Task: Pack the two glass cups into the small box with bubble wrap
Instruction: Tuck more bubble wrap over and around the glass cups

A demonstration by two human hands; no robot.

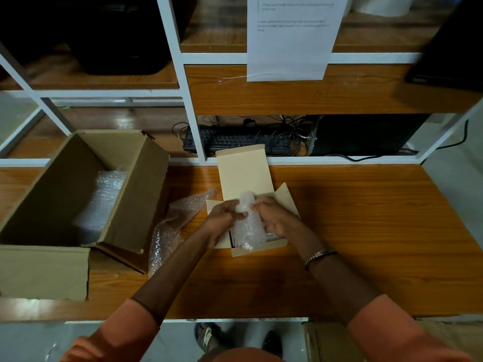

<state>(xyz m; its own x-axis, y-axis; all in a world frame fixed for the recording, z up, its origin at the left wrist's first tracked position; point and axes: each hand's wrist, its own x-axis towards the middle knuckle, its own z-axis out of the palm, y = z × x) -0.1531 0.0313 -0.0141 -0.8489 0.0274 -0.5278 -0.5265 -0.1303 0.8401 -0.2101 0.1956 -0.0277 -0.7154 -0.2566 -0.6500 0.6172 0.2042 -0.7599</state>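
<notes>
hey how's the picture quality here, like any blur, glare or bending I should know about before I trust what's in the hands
Head view: wide-angle bending curves the white shelf frame and the big cardboard box; the upper shelves are dark and the printed sheet is unreadable; the wrapped bundle held by the left hand and right hand over the small box is pale and soft, so no glass shows through.

Cream small box (pixel 244 173), perhaps clear bubble wrap (pixel 248 223).
</notes>
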